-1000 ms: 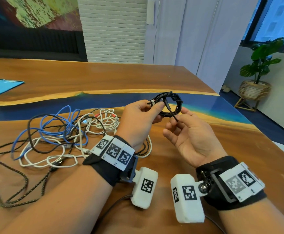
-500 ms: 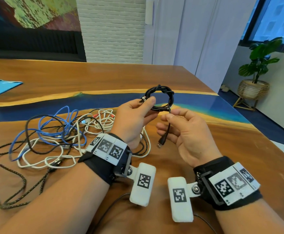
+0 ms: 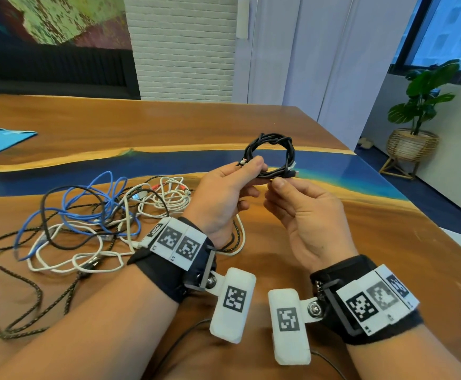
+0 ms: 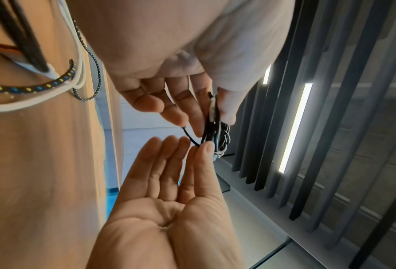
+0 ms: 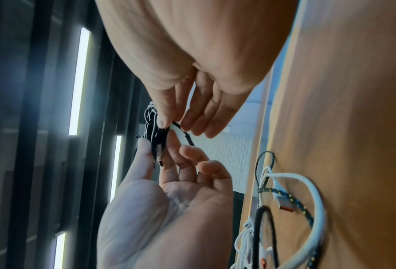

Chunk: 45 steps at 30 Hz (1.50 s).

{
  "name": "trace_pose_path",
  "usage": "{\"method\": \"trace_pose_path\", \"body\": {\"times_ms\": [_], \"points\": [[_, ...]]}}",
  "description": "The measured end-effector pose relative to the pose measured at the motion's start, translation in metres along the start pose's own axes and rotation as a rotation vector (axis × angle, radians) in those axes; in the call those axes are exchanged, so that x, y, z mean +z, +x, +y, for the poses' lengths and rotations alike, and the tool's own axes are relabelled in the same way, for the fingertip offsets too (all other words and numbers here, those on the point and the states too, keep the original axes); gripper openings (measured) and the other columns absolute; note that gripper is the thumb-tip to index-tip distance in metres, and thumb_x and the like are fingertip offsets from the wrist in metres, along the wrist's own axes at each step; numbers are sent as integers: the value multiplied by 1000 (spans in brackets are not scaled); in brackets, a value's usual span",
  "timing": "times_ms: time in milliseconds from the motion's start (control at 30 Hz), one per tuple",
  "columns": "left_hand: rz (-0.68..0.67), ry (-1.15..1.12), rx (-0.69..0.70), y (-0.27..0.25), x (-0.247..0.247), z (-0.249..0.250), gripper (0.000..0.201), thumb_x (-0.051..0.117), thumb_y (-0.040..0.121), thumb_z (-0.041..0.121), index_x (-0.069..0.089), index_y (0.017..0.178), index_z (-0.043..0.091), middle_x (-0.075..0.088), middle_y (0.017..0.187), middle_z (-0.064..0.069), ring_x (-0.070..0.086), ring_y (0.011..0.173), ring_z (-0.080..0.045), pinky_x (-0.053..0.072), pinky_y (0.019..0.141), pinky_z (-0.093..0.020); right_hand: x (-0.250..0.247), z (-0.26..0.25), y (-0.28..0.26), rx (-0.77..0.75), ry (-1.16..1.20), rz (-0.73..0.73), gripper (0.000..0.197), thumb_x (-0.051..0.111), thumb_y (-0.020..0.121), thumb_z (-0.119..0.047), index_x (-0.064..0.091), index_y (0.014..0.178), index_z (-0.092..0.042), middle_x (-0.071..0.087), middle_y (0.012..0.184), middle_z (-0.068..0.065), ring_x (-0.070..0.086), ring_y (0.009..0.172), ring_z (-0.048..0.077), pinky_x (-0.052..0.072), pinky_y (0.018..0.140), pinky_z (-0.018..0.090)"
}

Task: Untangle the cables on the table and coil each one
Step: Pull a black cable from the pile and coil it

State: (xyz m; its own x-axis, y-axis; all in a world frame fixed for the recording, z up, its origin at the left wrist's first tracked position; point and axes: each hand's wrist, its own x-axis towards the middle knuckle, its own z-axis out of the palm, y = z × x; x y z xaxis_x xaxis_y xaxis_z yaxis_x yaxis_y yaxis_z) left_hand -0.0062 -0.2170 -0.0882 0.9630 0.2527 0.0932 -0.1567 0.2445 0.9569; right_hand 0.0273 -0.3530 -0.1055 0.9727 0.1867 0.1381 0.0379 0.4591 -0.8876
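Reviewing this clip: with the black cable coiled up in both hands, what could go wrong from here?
1. The black coiled cable is held only by the left hand pinching one side; it may spring open if that pinch loosens.
2. The right hand pinches just the cable's loose end, so the tuck could slip out.
3. The left wrist hovers above the tangled pile of blue, white and braided cables, which could snag.

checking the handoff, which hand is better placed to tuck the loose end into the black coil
Right. The right hand already pinches the loose end beside the black coil, while the left hand is busy gripping the coil itself.
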Motion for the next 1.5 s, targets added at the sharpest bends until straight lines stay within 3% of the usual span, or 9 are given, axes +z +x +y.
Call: {"method": "trace_pose_path", "body": {"times_ms": [233,433,667,767,900,1067,1233,1400,1500], "points": [[0,67,-16,-1,-1,-1,27,66,96,39,78,100,15,74,94,-2,55,73,-11,37,62,-28,2,-3,-2,91,215,-22,47,65,89,1,55,134,0,74,105,19,73,92,26,61,89,39],[7,71,-92,-1,-2,3,29,65,96,44,79,85,21,76,87,0,60,68,-8,36,64,-27,6,-3,-6,50,171,-80,46,61,90,5,54,133,-10,74,112,20,73,97,28,55,98,43],[-10,53,-89,-3,0,8,40,59,97,54,73,84,19,78,85,-5,66,69,-18,36,61,-28,7,-2,-5,6,144,-102,40,57,92,8,49,125,-13,75,100,13,70,83,23,56,79,36],[-8,104,-58,-2,-3,9,36,60,97,52,70,84,20,79,93,-4,68,71,-18,36,61,-28,8,-4,-7,16,190,-122,55,67,85,-3,48,135,-14,74,110,18,71,98,30,56,85,40],[-21,171,2,-2,-4,8,35,62,96,50,70,79,21,72,75,1,65,64,-16,35,59,-29,7,-6,-6,26,182,-119,66,71,78,-5,45,138,-15,73,113,23,68,113,40,54,96,48],[-19,251,50,-2,-2,3,41,60,98,52,71,75,19,57,61,-3,56,58,-18,37,56,-29,4,-4,-3,-2,165,-112,45,61,90,10,50,127,-13,72,93,11,70,95,28,53,91,45],[1,281,-8,2,-3,-4,46,54,101,52,64,87,10,49,57,-1,47,59,-18,38,63,-36,10,-1,-5,-35,146,-192,49,53,90,19,46,129,-8,68,80,7,67,79,21,55,91,48],[-8,266,61,4,-2,-5,40,56,103,46,66,79,15,54,66,-5,50,62,-16,40,57,-30,4,-2,-2,18,176,-115,56,57,89,19,46,130,-19,65,95,14,68,89,26,58,93,50],[-21,270,88,3,-2,-4,40,55,103,46,68,73,21,59,77,-17,52,67,-19,40,58,-32,2,-3,-1,66,217,-145,60,56,90,17,44,137,-20,69,105,21,70,91,26,61,81,40]]}}
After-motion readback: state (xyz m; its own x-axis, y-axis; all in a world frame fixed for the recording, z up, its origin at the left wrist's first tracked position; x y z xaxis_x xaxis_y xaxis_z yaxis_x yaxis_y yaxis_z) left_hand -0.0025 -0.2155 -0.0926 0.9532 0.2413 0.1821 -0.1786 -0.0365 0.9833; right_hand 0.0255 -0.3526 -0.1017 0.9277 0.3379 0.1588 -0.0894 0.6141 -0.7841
